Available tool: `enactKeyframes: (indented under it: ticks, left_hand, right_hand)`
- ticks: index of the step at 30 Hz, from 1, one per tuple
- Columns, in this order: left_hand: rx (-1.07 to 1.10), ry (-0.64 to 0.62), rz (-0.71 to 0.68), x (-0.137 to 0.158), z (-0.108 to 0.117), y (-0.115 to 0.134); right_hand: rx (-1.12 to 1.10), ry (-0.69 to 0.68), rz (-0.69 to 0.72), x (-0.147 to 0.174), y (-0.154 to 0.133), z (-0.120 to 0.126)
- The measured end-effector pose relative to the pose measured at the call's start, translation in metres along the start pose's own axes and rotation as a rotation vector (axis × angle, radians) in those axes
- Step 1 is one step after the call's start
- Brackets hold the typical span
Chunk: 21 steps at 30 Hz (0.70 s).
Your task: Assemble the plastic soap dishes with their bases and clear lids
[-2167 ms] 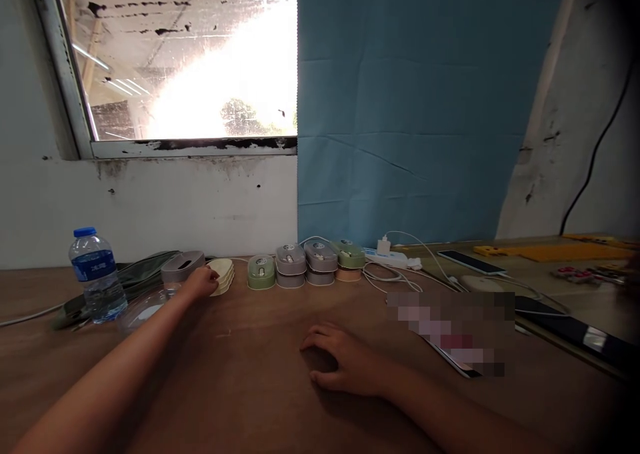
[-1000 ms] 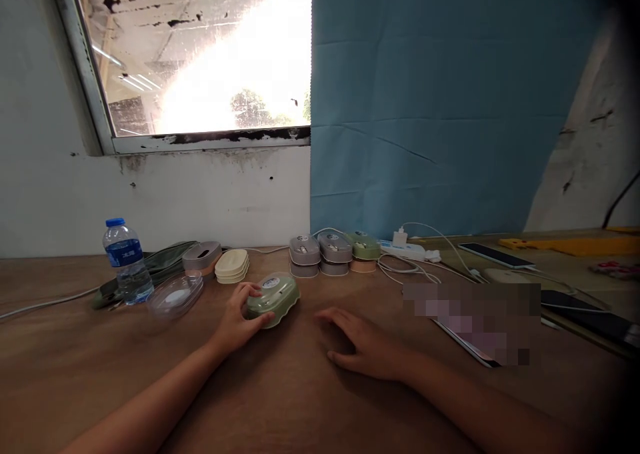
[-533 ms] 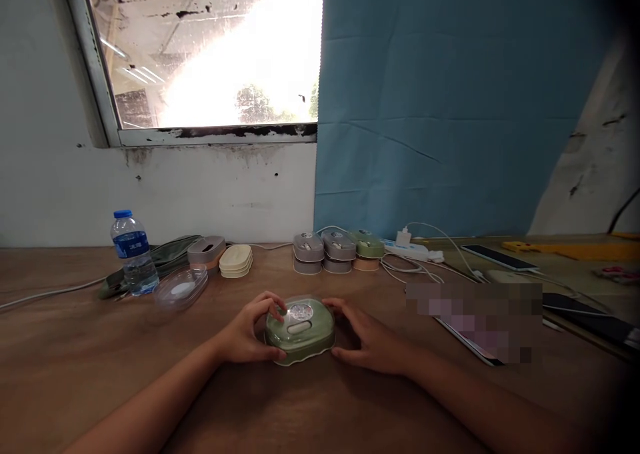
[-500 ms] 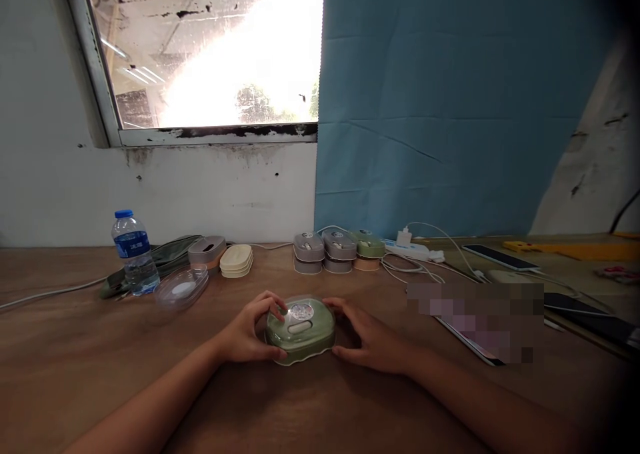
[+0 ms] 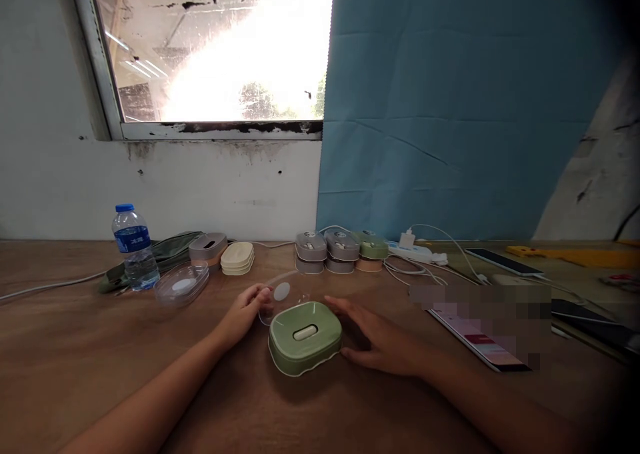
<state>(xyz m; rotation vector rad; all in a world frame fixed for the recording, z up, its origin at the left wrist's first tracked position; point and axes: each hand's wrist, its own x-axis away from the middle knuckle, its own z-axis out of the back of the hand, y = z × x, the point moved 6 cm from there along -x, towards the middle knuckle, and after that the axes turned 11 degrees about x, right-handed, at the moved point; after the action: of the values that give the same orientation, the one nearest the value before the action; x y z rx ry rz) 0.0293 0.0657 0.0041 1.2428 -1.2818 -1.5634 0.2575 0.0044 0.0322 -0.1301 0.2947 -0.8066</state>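
A green oval-cornered box point(image 5: 305, 347) with a pale slider in the slot on its top stands on the table in front of me. My left hand point(image 5: 250, 311) pinches the edge of a clear plastic cover point(image 5: 295, 286) bearing a white round sticker. The cover is tilted just behind the box, off its top. On the box's right side rests my right hand point(image 5: 375, 337), its thumb and fingers spread; whether the fingertips press on the wall is hard to tell.
At the back left are a water bottle point(image 5: 135, 251), another clear cover point(image 5: 183, 286), a grey box point(image 5: 209, 251) and stacked cream trays point(image 5: 237, 259). Stacked grey boxes point(image 5: 343, 251) and a green one point(image 5: 373, 246) line the wall. A phone point(image 5: 480, 341), cables and a power strip point(image 5: 413, 252) lie right.
My left hand has lifted the clear cover off the green box and moved it back and left. The box's top is now bare. My right hand has stayed beside it.
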Motion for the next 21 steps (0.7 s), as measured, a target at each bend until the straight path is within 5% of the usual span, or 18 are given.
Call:
enactKeyframes:
  ticks: [4,8,16,21]
  left_hand:
    - [-0.141,0.125,0.068,-0.009,0.024,-0.009]
    - [-0.352,0.202,0.037,-0.008,0.038,-0.001]
    - [-0.882,-0.046,-0.221,0.010,0.015,0.020]
    - [-0.952,-0.172,-0.290,0.009,0.001,0.023]
  right_hand:
    - [0.127,-0.087,0.158,0.002,-0.010,0.001]
    - [0.162,-0.045,0.161,0.002,-0.013,0.003]
    - [0.124,0.031,0.077,-0.001,-0.011,0.004]
    - [0.087,0.035,0.057,-0.002,-0.009,0.001]
